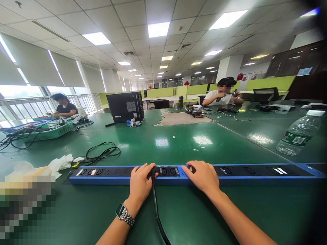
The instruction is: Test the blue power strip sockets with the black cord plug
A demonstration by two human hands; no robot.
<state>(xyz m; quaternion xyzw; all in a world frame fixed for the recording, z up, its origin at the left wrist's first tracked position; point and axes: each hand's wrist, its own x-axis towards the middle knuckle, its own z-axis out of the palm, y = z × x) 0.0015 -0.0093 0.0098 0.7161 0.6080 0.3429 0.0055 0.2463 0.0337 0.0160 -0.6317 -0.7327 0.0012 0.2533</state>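
Note:
A long blue power strip (pixel 242 172) with black sockets lies across the green table in front of me. My left hand (pixel 140 183), a watch on its wrist, is curled over the strip with thumb and fingers on a black plug (pixel 153 172). The plug's black cable (pixel 158 217) runs back toward me. My right hand (pixel 203 177) rests palm down on the strip just right of the plug, fingers bent over its far edge.
A clear water bottle (pixel 296 136) lies at right. Crumpled white tissue (pixel 60 163) and a looped black cable (pixel 102 153) sit at left. Farther back are a black computer case (pixel 125 106) and a green tray (pixel 48 131). Two other people sit at the far side.

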